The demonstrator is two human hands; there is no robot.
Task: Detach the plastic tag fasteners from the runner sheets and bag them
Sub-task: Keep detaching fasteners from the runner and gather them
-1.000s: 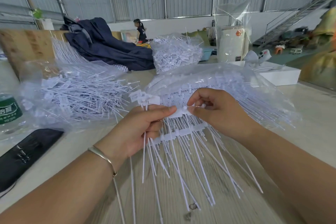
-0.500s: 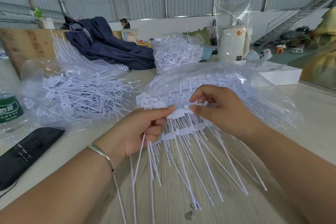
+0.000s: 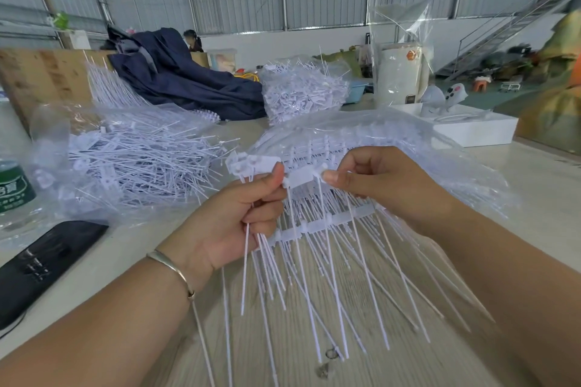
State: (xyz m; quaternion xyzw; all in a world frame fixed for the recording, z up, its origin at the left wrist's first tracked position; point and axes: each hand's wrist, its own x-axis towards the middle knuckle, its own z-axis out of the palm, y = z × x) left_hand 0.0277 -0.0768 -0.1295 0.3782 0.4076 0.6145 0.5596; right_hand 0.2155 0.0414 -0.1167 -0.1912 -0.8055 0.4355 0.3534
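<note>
Pale surface (image 3: pixel 534 185), near edge: left hand (image 3: pixel 232 223) grips detached fasteners (image 3: pixel 251 165); right hand (image 3: pixel 374 181) pinches a tab on the runner sheet (image 3: pixel 320 226). Risk: bundle slipping, stems snapping.

Tag fasteners (image 3: pixel 317 248): white matt plastic, thin smooth stems. Bags (image 3: pixel 424 148): clear glossy film, crinkled. Bench (image 3: pixel 540 198): pale, smooth, faint wood grain. Bracelet (image 3: pixel 171 267): polished metal. Jacket (image 3: pixel 188 82): navy matt cloth. Board (image 3: pixel 41 75): rough raw wood.

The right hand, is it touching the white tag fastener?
Touching. The head view shows the right hand pinching the white tag fastener with its fingertips.
</note>
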